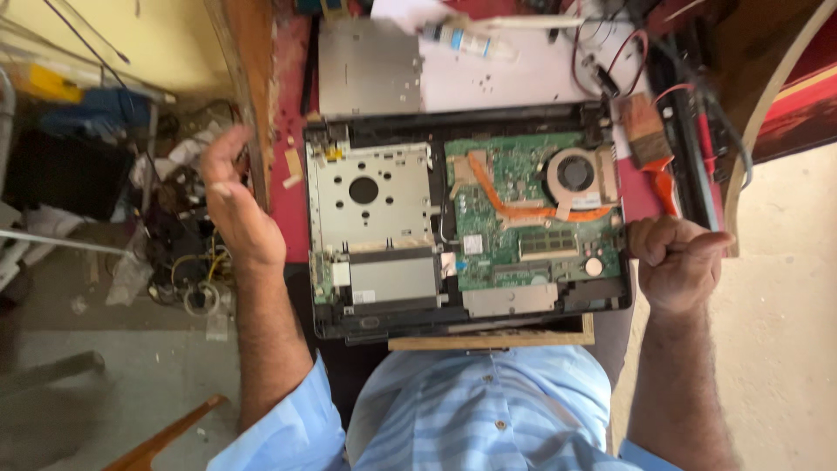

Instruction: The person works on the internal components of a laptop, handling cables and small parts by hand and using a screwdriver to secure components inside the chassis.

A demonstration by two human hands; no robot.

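Observation:
An opened laptop base (466, 222) lies in front of me, its cover off. A green circuit board (523, 235) with a copper heat pipe and a round fan (575, 172) fills its right half. A silver metal drive bay (370, 192) fills the left half. My left hand (234, 201) is raised off the laptop's left side, palm up, fingers loosely curled, holding nothing. My right hand (678, 260) is a fist at the laptop's right edge; I cannot tell whether anything is inside it.
A paint brush (652, 148) with an orange handle lies right of the laptop. A silver drive (370, 65), a small white bottle (462, 39) and wires (610, 52) sit behind it. Cables and clutter (179, 253) cover the floor at left.

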